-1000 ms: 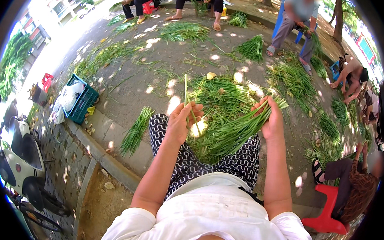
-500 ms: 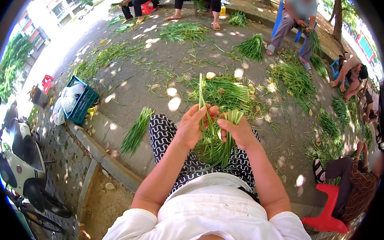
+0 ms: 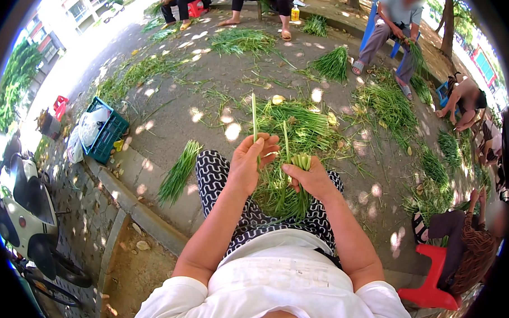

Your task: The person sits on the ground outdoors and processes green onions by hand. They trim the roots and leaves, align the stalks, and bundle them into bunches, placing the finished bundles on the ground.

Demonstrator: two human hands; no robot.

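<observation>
Between finger and thumb my left hand (image 3: pixel 248 162) pinches a pale green stalk (image 3: pixel 255 117), which points up and away from me. My right hand (image 3: pixel 312 178) is wrapped round a bunch of green chive-like stalks (image 3: pixel 301 162), cut ends upward and leaves hanging toward my lap. One single stalk (image 3: pixel 286 138) sticks up beyond the others at that bunch. The two hands are a little apart, over my knees. Just beyond them a loose pile of the same stalks (image 3: pixel 301 122) lies on the ground. A neat bundle (image 3: pixel 179 171) rests beside my left knee.
A green crate (image 3: pixel 109 136) with white plastic bags stands at the left, near a kerb (image 3: pixel 138 199) and a parked scooter (image 3: pixel 29 223). More greens (image 3: pixel 384 107) lie scattered ahead and to the right. Several people sit around, one by a red stool (image 3: pixel 432 279) at lower right.
My left hand has moved slightly left, away from the right hand, with its stalk. A single stalk now stands up at the right hand's bunch.
</observation>
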